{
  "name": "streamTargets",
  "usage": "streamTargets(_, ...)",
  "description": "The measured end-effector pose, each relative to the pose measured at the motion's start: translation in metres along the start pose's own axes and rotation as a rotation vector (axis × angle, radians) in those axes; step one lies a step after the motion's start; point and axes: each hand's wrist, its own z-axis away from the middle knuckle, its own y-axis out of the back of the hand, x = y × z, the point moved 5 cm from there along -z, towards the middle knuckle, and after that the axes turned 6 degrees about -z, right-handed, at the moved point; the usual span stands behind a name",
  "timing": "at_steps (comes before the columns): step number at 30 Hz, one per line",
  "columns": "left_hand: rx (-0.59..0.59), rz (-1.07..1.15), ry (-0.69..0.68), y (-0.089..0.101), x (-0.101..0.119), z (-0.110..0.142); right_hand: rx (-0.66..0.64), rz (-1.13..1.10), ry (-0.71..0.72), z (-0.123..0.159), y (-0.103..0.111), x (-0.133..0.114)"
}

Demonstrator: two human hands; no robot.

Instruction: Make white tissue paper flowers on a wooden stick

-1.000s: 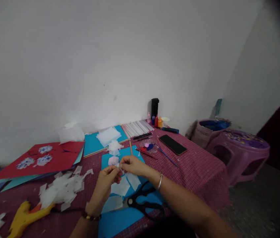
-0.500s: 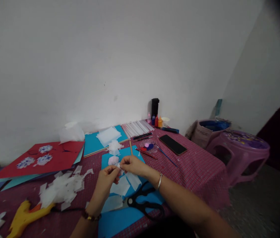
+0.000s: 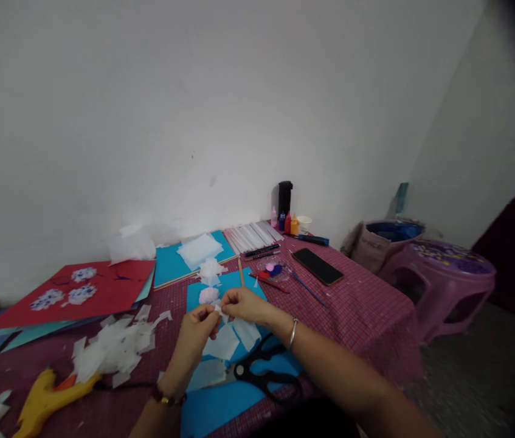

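Between my two hands is a small piece of white tissue paper (image 3: 221,312), pinched in the fingertips of both. My left hand (image 3: 196,331) comes in from the lower left, and my right hand (image 3: 245,303) meets it from the right. Just beyond the fingers lies a pale pink tissue flower (image 3: 208,295) on a blue sheet (image 3: 221,404). Under and beside my hands rest cut white tissue pieces (image 3: 225,342). Black-handled scissors (image 3: 257,370) lie nearer to me, their blades partly under white tissue.
A yellow glue gun (image 3: 50,398) and a heap of tissue scraps (image 3: 118,344) lie left. Red paper (image 3: 115,289) bears blue-white flowers. Paint bottles (image 3: 288,222), a paint palette (image 3: 274,271) and a phone (image 3: 318,266) sit right. A pink stool (image 3: 444,286) stands past the table.
Both hands stay almost in the same spot, with only slight finger movement at the tissue paper. Everything else lies as before.
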Motion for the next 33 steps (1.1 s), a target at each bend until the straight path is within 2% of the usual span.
streamTargets(11, -0.122, 0.005, 0.031, 0.007, 0.009, 0.003, -0.195, -0.066, -0.064, 0.005, -0.003, -0.003)
streamTargets(16, -0.128, -0.049, 0.014, 0.003, 0.012, 0.004, -0.208, -0.093, -0.018, 0.005, -0.004, -0.004)
streamTargets(23, -0.125, -0.068, 0.011, 0.003, 0.010, 0.004, -0.209, -0.069, -0.025, 0.005, -0.004, -0.004)
streamTargets(27, -0.117, -0.042, 0.015, 0.003, 0.007, 0.002, -0.179, -0.052, -0.018, 0.003, -0.003, 0.000)
streamTargets(33, -0.177, 0.050, 0.069, 0.001, 0.001, 0.002, -0.126, -0.027, 0.026, 0.000, -0.001, 0.004)
